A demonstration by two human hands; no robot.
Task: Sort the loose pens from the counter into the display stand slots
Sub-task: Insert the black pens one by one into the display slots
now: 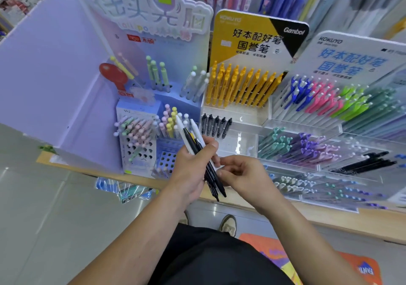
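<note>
A mixed bundle of slim black and white plastic pens [198, 150] is gripped in the left hand [190, 172], fingers closed round it, held tilted above the front edge of the pale wooden tabletop [329, 215]; at least two white barrels and several black ones can be made out, the exact number not being clear. The right hand [242, 175] is loosely curled just beside the bundle, its fingertips [219, 170] at the black barrels; whether one is actually pinched cannot be told. Directly behind the hands, five black pens [216, 125] are stood in a row in a clear acrylic display stand [246, 144], with open bare room to their right and in front. Behind these, about a dozen yellow pens [241, 87] are ranged beneath a yellow and black header card [257, 36]. To the left, a pastel lilac cardboard stand [140, 131] is crowded with ball-topped pens, many of its punched holes unfilled. To the right, stepped clear trays [329, 131] are packed with blue, pink, green, teal, purple and black pens, too blurred to count. Grey tiled floor [55, 218] lies open to the left below the tabletop edge.
</note>
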